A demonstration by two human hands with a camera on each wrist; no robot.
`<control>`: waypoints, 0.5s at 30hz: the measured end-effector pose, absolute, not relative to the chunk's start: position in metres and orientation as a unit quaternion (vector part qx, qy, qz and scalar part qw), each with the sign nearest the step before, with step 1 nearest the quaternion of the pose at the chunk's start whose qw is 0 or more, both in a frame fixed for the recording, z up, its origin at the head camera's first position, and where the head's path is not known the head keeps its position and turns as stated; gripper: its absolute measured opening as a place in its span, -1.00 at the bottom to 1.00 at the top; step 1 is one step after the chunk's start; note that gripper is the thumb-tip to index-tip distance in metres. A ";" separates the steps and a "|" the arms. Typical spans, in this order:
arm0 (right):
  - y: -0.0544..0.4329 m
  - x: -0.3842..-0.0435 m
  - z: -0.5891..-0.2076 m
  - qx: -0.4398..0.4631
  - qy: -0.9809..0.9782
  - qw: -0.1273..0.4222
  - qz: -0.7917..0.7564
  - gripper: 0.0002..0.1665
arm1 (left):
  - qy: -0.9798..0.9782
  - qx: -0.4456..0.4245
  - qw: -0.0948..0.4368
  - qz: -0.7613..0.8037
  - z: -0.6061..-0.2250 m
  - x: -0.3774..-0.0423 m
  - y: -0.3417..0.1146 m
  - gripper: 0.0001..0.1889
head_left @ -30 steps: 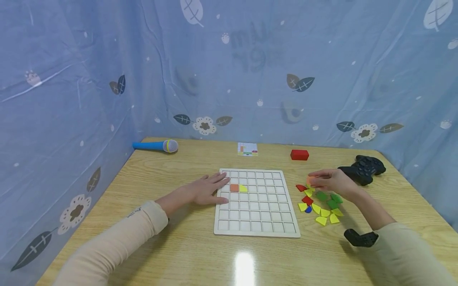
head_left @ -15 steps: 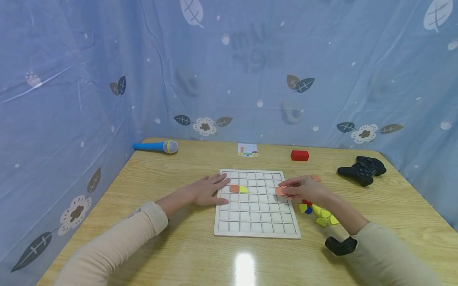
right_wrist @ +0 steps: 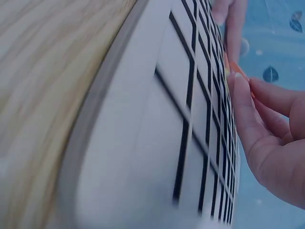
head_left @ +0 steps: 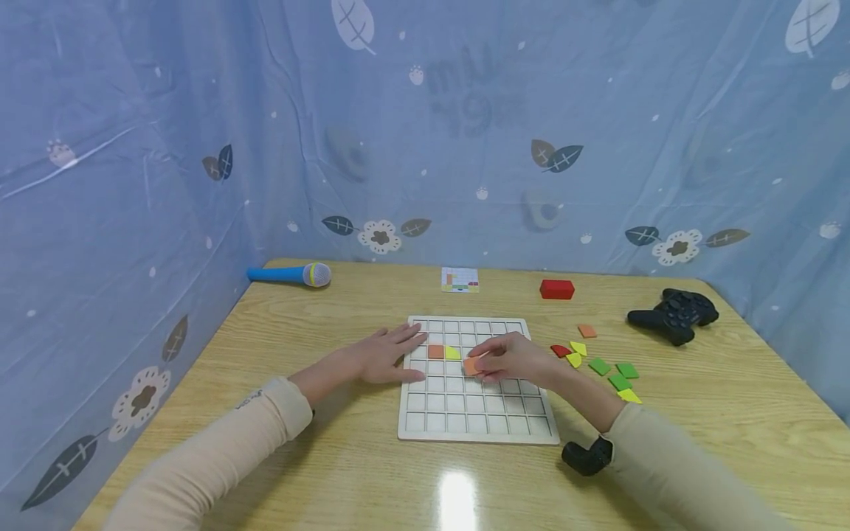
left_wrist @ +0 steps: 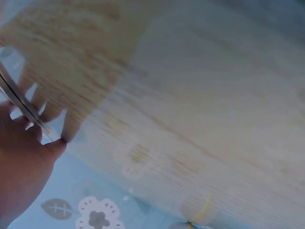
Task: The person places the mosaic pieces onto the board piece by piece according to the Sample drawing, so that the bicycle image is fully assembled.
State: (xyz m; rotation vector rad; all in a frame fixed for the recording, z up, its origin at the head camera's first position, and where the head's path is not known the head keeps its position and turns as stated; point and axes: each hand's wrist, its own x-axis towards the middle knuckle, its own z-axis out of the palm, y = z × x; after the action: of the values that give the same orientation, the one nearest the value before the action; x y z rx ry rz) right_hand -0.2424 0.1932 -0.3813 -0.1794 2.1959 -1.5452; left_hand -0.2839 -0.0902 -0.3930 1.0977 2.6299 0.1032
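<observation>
A white grid board (head_left: pixel 478 434) lies on the table. On its left edge rests my left hand (head_left: pixel 385 356), fingers spread and straight. In one row sit an orange square tile (head_left: pixel 435 352) and, beside it, a yellow rounded tile (head_left: pixel 452 353). My right hand (head_left: pixel 514 360) pinches another orange square tile (head_left: pixel 472 366) between thumb and fingers, just over the board to the right of the yellow tile. The right wrist view shows this hand (right_wrist: pixel 271 129) low against the grid. In the left wrist view, the left hand (left_wrist: pixel 28 162) is at the board's edge.
Right of the board are loose green tiles (head_left: pixel 600 366), yellow tiles (head_left: pixel 578 348), a red tile (head_left: pixel 561 351) and an orange tile (head_left: pixel 587 331). Behind stand a pattern card (head_left: pixel 460 280), a red block (head_left: pixel 557 289), a black game controller (head_left: pixel 674 317) and a toy microphone (head_left: pixel 288 274).
My right hand has picked up an orange tile from the loose pieces and carried it left over the board. The left hand has stayed in place.
</observation>
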 end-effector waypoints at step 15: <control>0.139 -0.249 -0.390 -0.015 0.802 0.176 -0.570 -0.77 | 0.915 0.376 0.142 0.035 -0.394 -0.286 -0.090 -0.12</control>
State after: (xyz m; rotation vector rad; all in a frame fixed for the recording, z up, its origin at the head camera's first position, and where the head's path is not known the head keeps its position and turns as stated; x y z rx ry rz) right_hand -0.2486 0.1388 -0.3902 -0.0424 2.2725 -1.6143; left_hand -0.2859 -0.0897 -0.3943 1.0855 2.6410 0.1023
